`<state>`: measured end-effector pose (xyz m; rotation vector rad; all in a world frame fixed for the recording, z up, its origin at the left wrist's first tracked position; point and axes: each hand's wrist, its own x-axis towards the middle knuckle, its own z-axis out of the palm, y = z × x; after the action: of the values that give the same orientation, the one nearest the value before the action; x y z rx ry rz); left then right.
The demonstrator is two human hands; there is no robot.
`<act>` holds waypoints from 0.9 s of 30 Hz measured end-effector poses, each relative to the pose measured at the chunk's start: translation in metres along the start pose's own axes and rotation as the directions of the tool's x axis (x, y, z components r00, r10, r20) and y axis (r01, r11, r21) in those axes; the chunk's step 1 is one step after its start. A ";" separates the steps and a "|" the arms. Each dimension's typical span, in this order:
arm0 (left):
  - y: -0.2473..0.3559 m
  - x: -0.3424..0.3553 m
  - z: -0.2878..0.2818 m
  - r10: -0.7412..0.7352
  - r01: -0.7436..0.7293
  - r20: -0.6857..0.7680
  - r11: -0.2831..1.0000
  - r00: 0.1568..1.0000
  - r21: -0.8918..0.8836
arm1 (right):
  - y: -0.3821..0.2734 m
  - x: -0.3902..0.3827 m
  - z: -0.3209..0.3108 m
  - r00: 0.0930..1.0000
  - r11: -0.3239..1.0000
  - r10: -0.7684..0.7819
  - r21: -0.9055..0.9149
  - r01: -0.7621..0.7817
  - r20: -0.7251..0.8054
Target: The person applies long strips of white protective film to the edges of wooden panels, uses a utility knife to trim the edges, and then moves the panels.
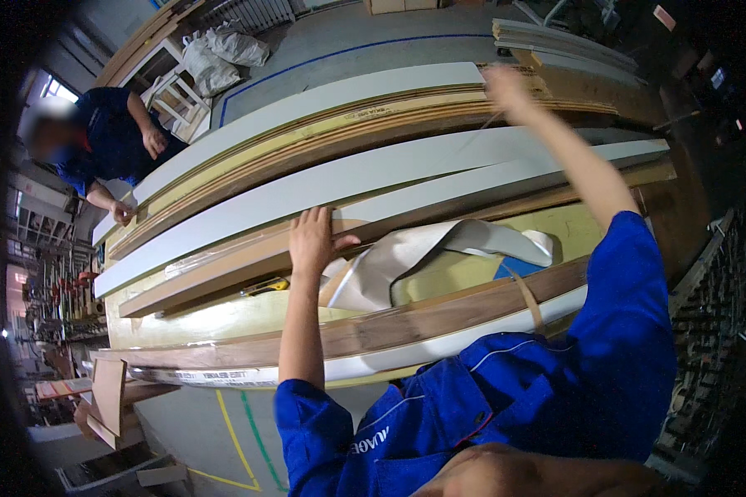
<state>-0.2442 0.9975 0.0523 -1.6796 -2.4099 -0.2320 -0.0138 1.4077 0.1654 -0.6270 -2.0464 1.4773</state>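
My left hand lies with fingers stretched and thumb out on a long narrow panel, white toward the right and brown toward the left. My right hand is raised at the far right, above the end of a long white panel. It is smeared by motion, so its fingers are unclear. A thin blurred line runs down from it; I cannot tell what it is. Between my arms, a crumpled pale sheet lies on the table. Left of my left forearm is a yellow utility knife.
A co-worker in blue stands at the far left, one hand near the panels' end. Another white panel lies mid-table. A wood-grain strip runs along the near edge of the yellowish table. White sacks stand behind.
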 end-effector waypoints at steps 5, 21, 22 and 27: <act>0.012 0.005 -0.001 -0.087 0.087 -0.018 0.996 0.996 0.000 | -0.071 -0.143 -0.388 0.404 0.403 -0.566 -0.669 -0.625 -0.719; -0.110 -0.071 -0.015 -0.373 0.371 -0.027 0.927 0.927 -0.057 | 0.003 -0.101 0.111 0.873 0.565 -0.188 -0.677 0.471 0.451; -0.116 -0.077 -0.013 -0.274 0.275 -0.096 0.961 0.957 0.002 | 0.000 -0.096 0.163 0.747 0.504 -0.469 -0.552 0.664 0.471; -0.144 -0.086 -0.012 -0.143 0.155 -0.114 0.982 0.983 0.107 | 0.001 -0.087 0.299 0.659 0.317 -0.366 -0.577 0.752 0.658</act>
<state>-0.3497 0.8674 0.0403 -1.4036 -2.4227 -0.1934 -0.1453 1.1408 0.0744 0.2275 -2.8526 0.0906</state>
